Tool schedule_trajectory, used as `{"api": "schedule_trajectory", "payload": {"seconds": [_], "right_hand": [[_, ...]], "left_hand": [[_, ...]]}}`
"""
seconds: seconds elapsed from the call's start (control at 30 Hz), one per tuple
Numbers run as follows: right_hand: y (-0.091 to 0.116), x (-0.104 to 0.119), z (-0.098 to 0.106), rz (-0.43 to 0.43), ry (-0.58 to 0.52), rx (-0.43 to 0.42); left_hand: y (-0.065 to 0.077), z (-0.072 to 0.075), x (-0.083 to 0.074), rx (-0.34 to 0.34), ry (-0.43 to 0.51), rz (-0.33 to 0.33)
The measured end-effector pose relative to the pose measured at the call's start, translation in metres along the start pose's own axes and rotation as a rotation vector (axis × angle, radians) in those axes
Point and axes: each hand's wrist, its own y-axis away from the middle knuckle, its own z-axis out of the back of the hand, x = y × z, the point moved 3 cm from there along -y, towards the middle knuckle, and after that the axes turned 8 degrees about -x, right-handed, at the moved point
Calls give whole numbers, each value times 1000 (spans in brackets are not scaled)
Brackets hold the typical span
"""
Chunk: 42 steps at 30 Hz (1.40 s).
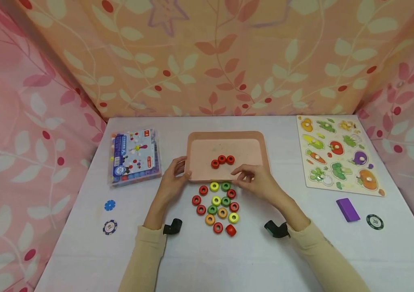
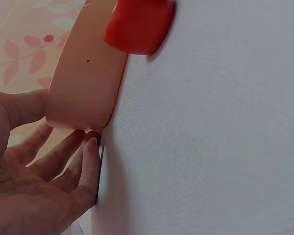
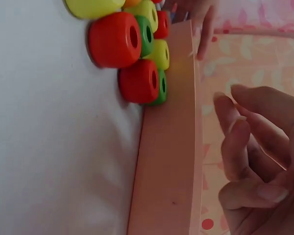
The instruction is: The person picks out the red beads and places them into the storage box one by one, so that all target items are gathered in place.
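A shallow pink tray (image 1: 225, 176) lies at mid-table with three red beads (image 1: 222, 159) inside. At its front left corner my left hand (image 1: 173, 178) holds it, thumb at the rim and fingers against the outer wall (image 2: 83, 73). Over the tray's front right part hovers my right hand (image 1: 256, 180), fingers loosely bent and thumb near the index tip. Nothing shows between those fingertips in the right wrist view. Several red, yellow, green and orange beads with holes (image 1: 216, 200) sit in front of the tray. One red bead (image 1: 231, 230) lies on its side nearest me.
At left are a clear box of small coloured parts (image 1: 135, 156), a blue flower-shaped piece (image 1: 110, 205) and a poker chip (image 1: 110, 227). A vegetable peg puzzle (image 1: 338, 156), a purple block (image 1: 348, 209) and another chip (image 1: 375, 222) lie at right. Patterned cloth surrounds the table.
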Motion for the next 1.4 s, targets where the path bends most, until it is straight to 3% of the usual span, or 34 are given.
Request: {"api": "schedule_trajectory", "payload": {"seconds": [0.23,0.53,0.83,1.07,1.27,1.4], "right_hand": [[14,-8,-12,-30,122,112],[21,-23,-24,-43,150,116],[20,-21,-27,-24,210,118],[18,-9,-15,-1,184,150],[6,-2,5,25,90,25],[-5,-4,15,25,118,-95]], "left_hand": [[1,1,1,2,12,-11],[0,1,0,2,7,-3],[-12,-2,31,-17,3,4],[-14,-3,36,-41,-22,-12],[-14,-3,36,-32,1,-11],[-12,-3,28,-23,12,1]]}}
